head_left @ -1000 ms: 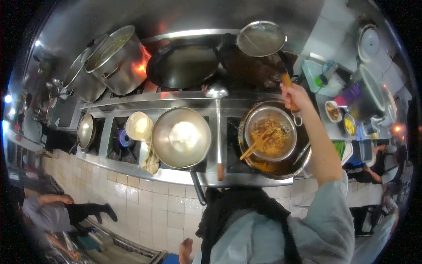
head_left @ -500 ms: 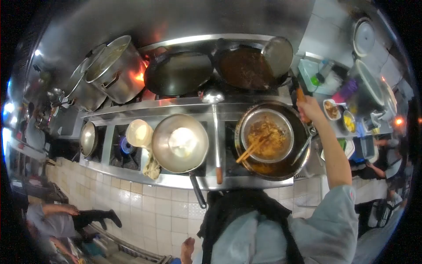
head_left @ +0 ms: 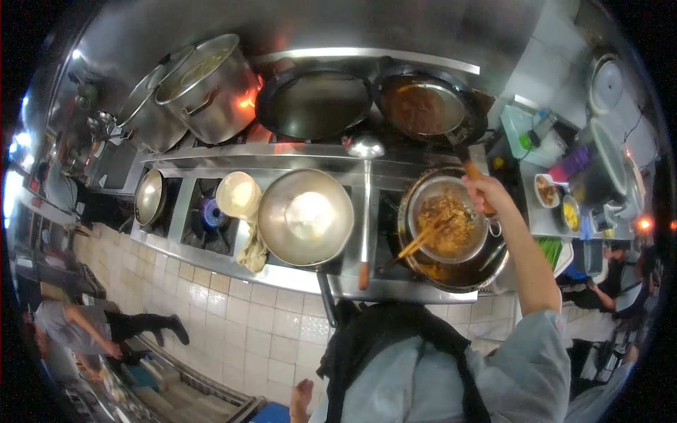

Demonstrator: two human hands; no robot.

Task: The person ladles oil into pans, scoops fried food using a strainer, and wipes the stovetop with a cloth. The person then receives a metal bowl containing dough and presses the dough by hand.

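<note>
My right hand (head_left: 484,194) is closed around the wooden handle (head_left: 471,170) of a round strainer. The strainer's disc (head_left: 446,109) lies in the dark brown liquid of the back right wok (head_left: 392,79). Below that hand, a steel bowl (head_left: 417,196) of browned, crumbly food (head_left: 453,227) rests inside a larger dark pan (head_left: 486,276). Wooden chopsticks (head_left: 416,244) lean in the food. My left hand (head_left: 302,399) hangs low at my side with curled fingers, and nothing shows in it.
A ladle (head_left: 366,204) lies across the stove beside a wide steel pan (head_left: 271,229). A dark wok (head_left: 268,106) and tall pots (head_left: 204,113) stand behind, near flames. Small food bowls (head_left: 570,211) are at right. Another person (head_left: 77,328) is at lower left.
The strainer disc has gone from tilted up at the wok's right rim to lying down in the liquid. My right hand has come back towards me and left. The view has shifted slightly.
</note>
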